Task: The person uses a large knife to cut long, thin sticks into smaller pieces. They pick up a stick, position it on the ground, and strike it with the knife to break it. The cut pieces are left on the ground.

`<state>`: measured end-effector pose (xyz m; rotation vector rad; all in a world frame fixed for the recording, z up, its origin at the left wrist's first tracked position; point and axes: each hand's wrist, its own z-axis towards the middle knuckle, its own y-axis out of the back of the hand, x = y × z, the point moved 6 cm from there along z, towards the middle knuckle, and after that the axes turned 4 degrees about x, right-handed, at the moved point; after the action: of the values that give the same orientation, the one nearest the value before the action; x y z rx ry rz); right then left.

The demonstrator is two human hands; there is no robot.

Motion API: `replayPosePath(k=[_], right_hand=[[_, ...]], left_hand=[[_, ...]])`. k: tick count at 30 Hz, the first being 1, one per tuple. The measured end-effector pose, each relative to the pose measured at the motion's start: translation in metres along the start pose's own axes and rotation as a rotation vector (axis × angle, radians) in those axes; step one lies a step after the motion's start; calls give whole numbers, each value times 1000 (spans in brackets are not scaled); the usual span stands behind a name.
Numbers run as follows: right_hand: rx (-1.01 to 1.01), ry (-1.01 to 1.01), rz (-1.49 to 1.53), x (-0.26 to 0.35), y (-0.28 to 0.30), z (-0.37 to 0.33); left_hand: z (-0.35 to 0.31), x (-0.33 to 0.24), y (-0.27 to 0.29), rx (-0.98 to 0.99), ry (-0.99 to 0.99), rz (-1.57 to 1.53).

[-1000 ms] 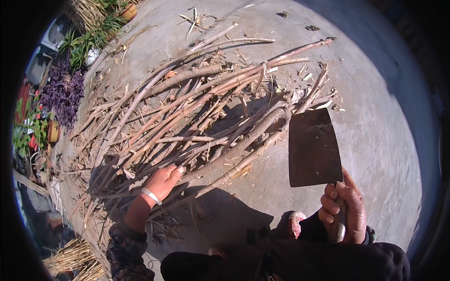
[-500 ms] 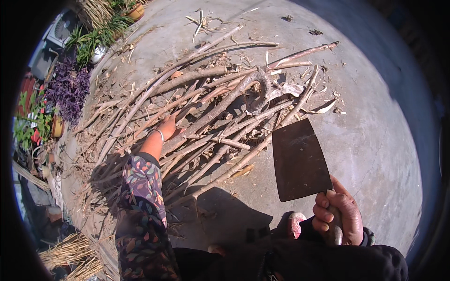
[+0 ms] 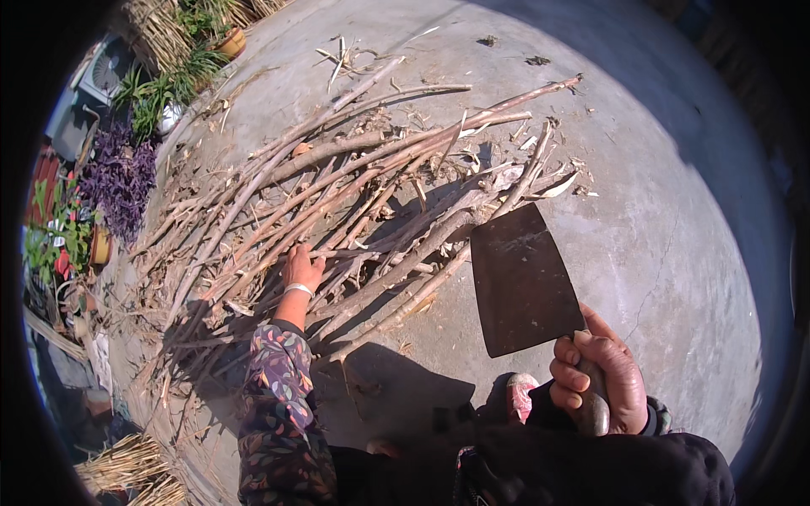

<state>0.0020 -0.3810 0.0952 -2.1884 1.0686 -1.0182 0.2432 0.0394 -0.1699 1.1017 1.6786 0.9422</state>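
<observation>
Crooked branch [image 3: 439, 240] now nearer; cleaver [image 3: 525, 282] lengthwise up-left, tight in right grip [image 3: 620, 379]; left grip [image 3: 301, 271] unclear

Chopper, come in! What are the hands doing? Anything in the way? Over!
Right hand gripping chopper. Left hand at branches, grip unclear. Tangled branches crowd around it.

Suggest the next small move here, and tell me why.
I'd probably have the left hand draw one branch out of the tangle: it is down among the overlapping branches, while the right hand holds the cleaver by its handle, leaving the left better placed to sort.
</observation>
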Motion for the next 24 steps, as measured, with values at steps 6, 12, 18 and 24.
replayPosePath(k=[6, 12, 18, 24], right_hand=[[-28, 13, -57, -4, -4, 3], [-10, 78, -154, -4, -6, 5], [31, 94, -149, -3, -9, 9], [-38, 69, -160, -1, -6, 6]], left_hand=[[-1, -10, 35, -291, 4, 220], [21, -15, 36, -94, 84, 321], [33, -14, 46, -245, 46, 350], [34, 15, 27, -373, 43, 205]])
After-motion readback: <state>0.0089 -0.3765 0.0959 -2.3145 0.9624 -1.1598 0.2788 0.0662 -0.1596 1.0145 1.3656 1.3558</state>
